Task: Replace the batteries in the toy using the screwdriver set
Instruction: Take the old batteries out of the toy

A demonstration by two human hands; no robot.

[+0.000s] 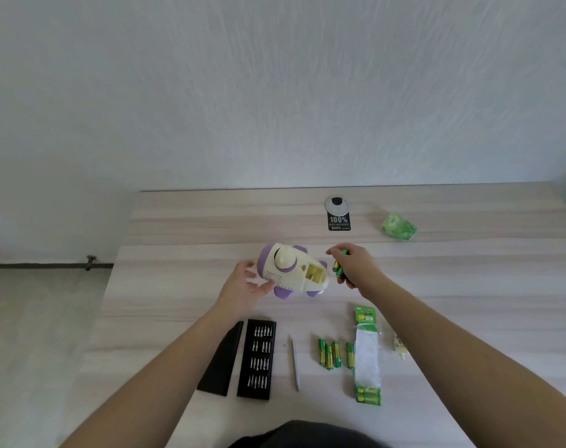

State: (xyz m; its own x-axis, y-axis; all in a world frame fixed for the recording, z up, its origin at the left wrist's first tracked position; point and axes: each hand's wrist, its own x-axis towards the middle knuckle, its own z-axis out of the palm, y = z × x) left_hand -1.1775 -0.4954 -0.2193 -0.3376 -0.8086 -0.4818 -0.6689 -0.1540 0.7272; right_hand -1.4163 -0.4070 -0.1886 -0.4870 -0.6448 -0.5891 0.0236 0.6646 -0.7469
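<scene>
Now we have the table (pixel 184 227) filling the lower frame, with the toy (pixel 293 270) at centre, its open battery compartment (pixel 315 273) facing up on its right end. Our left hand (pixel 243 284) touches the toy's left end with relaxed, spread fingers; our right hand (pixel 353 266), just right of the compartment, grips several batteries (pixel 338 268). Four loose batteries (pixel 335 353) lie lower right, long axes running up-frame, nearer our right hand.

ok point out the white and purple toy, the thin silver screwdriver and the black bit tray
white and purple plastic toy (pixel 291 270): head view, cream body
thin silver metal screwdriver (pixel 295 363): head view, mid shaft
black rectangular bit tray (pixel 256 359): head view, centre between bit rows
</scene>
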